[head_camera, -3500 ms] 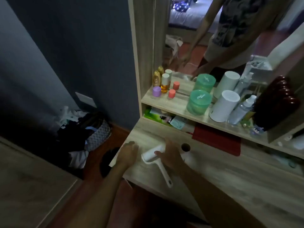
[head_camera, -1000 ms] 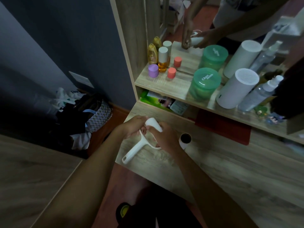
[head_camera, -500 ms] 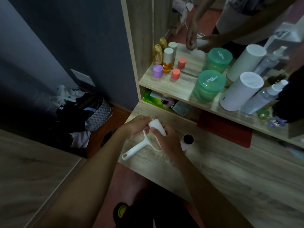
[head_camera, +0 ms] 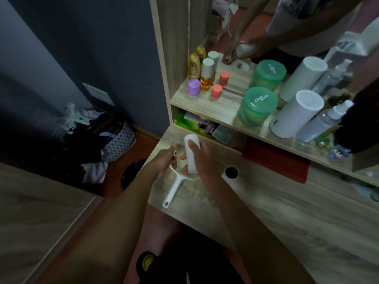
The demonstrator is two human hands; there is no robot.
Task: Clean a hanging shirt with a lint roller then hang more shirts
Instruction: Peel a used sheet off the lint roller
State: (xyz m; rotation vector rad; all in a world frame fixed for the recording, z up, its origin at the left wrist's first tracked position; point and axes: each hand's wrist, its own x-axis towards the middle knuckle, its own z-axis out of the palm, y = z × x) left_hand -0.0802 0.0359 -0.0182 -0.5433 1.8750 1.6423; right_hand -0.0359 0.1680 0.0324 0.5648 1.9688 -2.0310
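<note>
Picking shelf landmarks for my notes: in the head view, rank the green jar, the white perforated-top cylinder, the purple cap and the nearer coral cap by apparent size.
1. White perforated-top cylinder and green jar: close in apparent size, too close to rank.
2. Purple cap.
3. Nearer coral cap, slightly narrower than the purple one.

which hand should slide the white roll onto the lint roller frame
Right. The right hand already grips the white roll upright, while the left hand pinches the lint roller frame and steadies it.
</note>
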